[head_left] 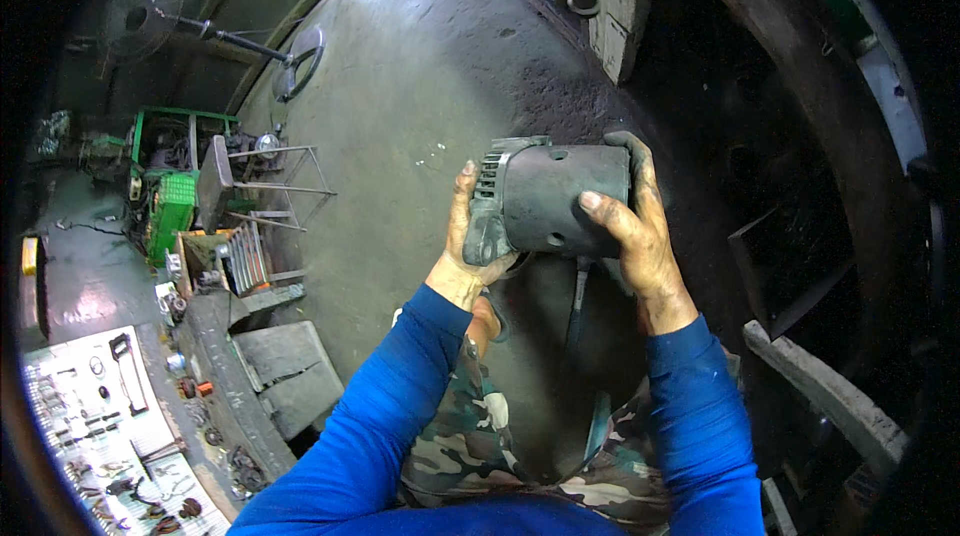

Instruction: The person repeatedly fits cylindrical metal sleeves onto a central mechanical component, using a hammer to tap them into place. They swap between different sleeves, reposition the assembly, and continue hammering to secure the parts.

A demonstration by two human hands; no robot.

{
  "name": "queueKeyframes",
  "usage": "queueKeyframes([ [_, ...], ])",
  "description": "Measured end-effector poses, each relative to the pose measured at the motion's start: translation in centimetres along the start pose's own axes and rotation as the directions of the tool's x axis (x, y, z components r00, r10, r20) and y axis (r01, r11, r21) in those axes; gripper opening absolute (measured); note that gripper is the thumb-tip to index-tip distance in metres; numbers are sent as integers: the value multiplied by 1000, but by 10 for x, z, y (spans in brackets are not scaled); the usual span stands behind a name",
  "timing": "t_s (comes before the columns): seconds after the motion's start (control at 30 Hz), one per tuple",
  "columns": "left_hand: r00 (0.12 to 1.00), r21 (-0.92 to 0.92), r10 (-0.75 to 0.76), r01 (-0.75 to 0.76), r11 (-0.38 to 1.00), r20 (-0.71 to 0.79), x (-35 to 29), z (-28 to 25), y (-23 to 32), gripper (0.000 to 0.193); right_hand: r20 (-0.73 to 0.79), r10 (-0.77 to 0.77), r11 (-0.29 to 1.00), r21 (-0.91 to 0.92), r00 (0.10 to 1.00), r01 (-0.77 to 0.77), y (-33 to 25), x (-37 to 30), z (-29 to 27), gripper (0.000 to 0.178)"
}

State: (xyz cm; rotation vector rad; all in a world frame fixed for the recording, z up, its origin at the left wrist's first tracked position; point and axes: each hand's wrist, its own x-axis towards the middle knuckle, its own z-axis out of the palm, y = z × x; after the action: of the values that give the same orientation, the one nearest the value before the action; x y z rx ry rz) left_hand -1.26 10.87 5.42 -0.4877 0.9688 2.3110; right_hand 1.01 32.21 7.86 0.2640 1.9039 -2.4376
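Head view showed a dark cylindrical housing [567, 191] held up between both hands, in front of the person and above the floor [390, 136]. Its long axis ran left to right, slotted end cap [490, 174] to the left. Neither hand was nearer: both touched it. The left hand [462, 241], part open, cradled the slotted end; its underside grip was hidden, so how firmly it held was hard to tell. The right hand [645, 236], spread wide, gripped the right end, thumb on the curved side. Farther left stood a green crate [173, 216]; far right, a wooden post [618, 16].
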Motion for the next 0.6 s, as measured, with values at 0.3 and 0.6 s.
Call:
queueKeyframes([
  [0.3, 994, -72, 109, -108, 992, 16, -4, -3, 21, 79, -65, -65, 997, 40, 996, 67, 1, -8, 33, 81],
  [0.6, 975, 21, 222, -222, 975, -11, -9, -14, 16, 78, -47, -94, 995, 38, 994, 96, 11, -4, 41, 80],
])
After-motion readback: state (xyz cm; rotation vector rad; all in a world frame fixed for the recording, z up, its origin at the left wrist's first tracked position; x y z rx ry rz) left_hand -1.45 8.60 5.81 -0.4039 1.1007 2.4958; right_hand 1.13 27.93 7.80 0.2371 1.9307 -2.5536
